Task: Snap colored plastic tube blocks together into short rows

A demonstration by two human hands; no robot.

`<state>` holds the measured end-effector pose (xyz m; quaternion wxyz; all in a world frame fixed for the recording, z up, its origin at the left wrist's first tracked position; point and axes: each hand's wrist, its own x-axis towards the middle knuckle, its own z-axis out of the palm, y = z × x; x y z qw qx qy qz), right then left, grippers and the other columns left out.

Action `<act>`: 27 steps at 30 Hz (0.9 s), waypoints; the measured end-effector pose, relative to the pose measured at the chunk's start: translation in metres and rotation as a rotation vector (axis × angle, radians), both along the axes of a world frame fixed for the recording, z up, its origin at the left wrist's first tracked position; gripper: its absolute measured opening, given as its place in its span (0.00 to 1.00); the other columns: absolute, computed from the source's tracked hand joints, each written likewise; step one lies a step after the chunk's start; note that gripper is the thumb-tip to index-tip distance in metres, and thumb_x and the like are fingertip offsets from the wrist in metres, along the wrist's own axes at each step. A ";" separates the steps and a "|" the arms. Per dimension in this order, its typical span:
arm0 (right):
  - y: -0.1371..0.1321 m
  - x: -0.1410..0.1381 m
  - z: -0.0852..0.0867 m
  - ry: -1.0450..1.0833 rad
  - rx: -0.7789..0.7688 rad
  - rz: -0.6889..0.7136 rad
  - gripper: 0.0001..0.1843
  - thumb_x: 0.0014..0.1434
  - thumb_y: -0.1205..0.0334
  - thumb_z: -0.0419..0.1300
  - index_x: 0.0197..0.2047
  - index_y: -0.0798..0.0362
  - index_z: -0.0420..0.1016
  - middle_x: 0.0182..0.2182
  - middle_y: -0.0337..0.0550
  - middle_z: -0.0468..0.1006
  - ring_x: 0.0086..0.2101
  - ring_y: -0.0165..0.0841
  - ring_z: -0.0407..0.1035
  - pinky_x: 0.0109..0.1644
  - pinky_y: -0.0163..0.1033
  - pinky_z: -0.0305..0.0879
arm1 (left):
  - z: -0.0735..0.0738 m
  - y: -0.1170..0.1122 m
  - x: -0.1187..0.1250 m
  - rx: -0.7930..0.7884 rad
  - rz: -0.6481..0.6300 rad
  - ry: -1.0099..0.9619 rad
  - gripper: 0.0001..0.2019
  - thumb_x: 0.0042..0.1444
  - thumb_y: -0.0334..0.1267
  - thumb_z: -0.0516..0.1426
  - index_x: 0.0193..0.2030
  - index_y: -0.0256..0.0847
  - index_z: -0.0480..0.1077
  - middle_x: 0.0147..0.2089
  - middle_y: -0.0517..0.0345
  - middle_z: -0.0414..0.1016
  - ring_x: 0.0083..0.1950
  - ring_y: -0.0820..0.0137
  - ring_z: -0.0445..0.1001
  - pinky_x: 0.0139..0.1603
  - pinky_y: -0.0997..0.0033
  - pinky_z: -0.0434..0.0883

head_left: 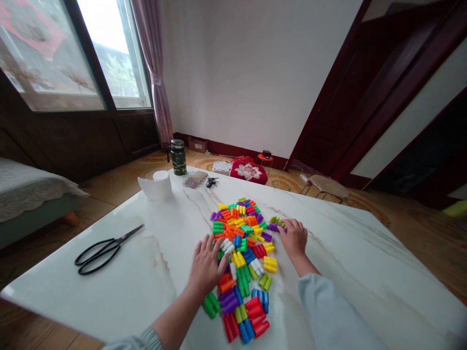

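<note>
A heap of several multicoloured ridged plastic building blocks (pixel 242 243) covers the middle of the white marble-veined table (pixel 321 272). My left hand (pixel 206 265) rests with spread fingers on the heap's left side, and nothing shows gripped in it. My right hand (pixel 294 238) lies at the heap's right edge, its fingertips on a small cluster of purple and green blocks (pixel 276 224). Whether those fingers grip the blocks is hidden. Some blocks lie under and near my left hand, out of sight.
Black-handled scissors (pixel 105 250), a paper towel roll (pixel 156 187), a camouflage-green flask (pixel 178 158), keys (pixel 211 182) and a blurred item (pixel 195 180) stand on the table. A bed (pixel 29 194) lies left; a stool (pixel 328 187) and red cushion (pixel 248 171) stand beyond.
</note>
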<state>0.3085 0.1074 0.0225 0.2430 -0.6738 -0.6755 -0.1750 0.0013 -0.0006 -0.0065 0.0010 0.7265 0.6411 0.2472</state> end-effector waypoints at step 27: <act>-0.041 0.008 -0.006 0.183 0.139 0.167 0.14 0.60 0.68 0.54 0.46 0.53 0.77 0.46 0.49 0.78 0.40 0.37 0.72 0.44 0.41 0.65 | 0.003 0.000 -0.001 -0.026 -0.009 0.001 0.23 0.65 0.48 0.49 0.64 0.45 0.65 0.66 0.47 0.65 0.70 0.53 0.57 0.68 0.47 0.55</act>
